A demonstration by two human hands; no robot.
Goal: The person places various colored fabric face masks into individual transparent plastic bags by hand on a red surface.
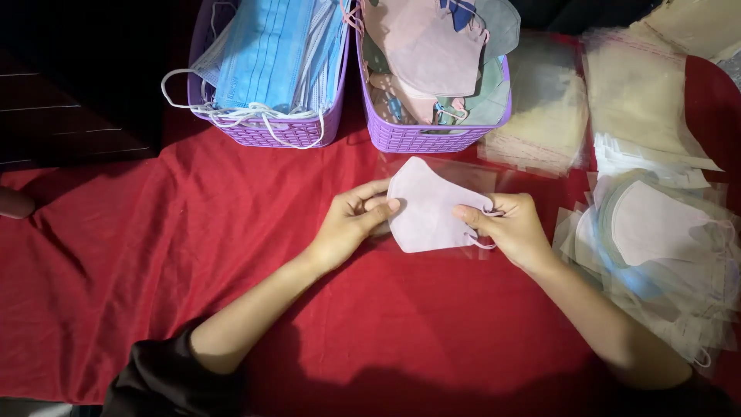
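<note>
Your left hand [351,220] and right hand [513,228] both pinch one pale pink mask [432,205], which lies half inside a clear sleeve [478,174] between them. Right of your right hand, a pile of packed masks [656,247] is already done; beyond your hands, two purple baskets [417,135] are full of loose masks.

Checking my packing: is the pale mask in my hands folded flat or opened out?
Folded flat: the pale mask shows one smooth curved half between the left hand and right hand.

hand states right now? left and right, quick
Left hand: closed, pinching the left edge of the pale pink face mask.
Right hand: closed, gripping the same mask's right edge by the ear loop.
</note>
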